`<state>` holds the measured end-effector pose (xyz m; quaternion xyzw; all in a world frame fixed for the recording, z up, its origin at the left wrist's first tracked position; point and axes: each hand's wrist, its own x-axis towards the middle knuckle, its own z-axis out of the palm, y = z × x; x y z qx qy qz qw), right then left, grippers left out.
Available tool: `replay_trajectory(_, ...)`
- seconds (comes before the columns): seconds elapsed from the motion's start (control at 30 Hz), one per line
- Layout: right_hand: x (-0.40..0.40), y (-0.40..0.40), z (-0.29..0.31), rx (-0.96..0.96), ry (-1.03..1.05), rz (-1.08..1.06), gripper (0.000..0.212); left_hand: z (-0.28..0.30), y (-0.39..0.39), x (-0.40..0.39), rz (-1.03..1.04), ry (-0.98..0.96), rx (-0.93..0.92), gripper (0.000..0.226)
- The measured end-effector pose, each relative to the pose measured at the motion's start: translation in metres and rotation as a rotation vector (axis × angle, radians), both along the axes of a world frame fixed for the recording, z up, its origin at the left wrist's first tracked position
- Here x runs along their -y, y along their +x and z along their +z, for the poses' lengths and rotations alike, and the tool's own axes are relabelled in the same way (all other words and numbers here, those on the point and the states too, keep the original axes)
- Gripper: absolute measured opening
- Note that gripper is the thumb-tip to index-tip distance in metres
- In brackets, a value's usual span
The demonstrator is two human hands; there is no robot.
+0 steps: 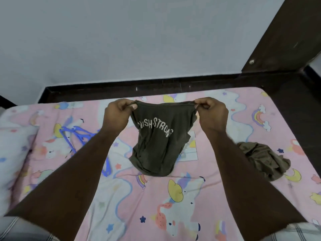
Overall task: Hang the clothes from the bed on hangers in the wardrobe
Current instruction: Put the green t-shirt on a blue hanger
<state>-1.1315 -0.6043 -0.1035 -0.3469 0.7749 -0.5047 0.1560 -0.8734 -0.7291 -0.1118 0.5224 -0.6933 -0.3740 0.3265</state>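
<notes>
Fingers of my left hand (116, 113) and right hand (212, 113) pinch the top edge of the olive T-shirt (156, 140), stretched above mid-bed. Blue hangers (76, 136) lie toward the bed's (225, 197) left edge, another garment (264, 159) toward its right.

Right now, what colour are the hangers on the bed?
Blue-violet plastic hangers, lying on the pink unicorn bedsheet under the left forearm; head view shows them.
</notes>
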Motion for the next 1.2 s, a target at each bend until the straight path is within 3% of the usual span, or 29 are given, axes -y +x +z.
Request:
replay_trajectory(0.1, -0.012, 0.011, 0.041, 0.093, -0.014, 0.099, 0.027, 0.041, 0.030, -0.011, -0.108, 0.087, -0.092, 0.011)
replay_trajectory(0.17, -0.029, 0.017, 0.064, 0.138, -0.020, 0.181, 0.027, 0.065, 0.054, -0.021, -0.195, 0.251, -0.178, 0.019)
replay_trajectory(0.3, -0.056, 0.030, 0.067, 0.224, 0.094, 0.320, 0.022, 0.072, 0.094, -0.045, -0.260, 0.511, -0.101, 0.011)
replay_trajectory(0.53, -0.065, 0.071, -0.039, 0.119, 0.440, 0.373, 0.027, -0.042, 0.114, -0.082, -0.078, 0.536, 0.116, 0.020)
replay_trajectory(0.63, -0.067, 0.080, -0.085, 0.046, 0.539, 0.418, 0.016, -0.090, 0.117, -0.091, -0.049, 0.487, 0.255, 0.008)
replay_trajectory(0.8, -0.046, 0.087, -0.152, -0.092, 0.570, 0.448, 0.013, -0.159, 0.114, -0.084, 0.049, 0.468, 0.337, 0.004)
replay_trajectory(1.03, -0.004, 0.091, -0.226, -0.223, 0.593, 0.415, 0.025, -0.225, 0.096, -0.049, 0.120, 0.364, 0.403, 0.025)
replay_trajectory(1.2, 0.000, 0.104, -0.259, -0.253, 0.649, 0.449, 0.033, -0.254, 0.103, -0.053, 0.204, 0.449, 0.353, 0.043)
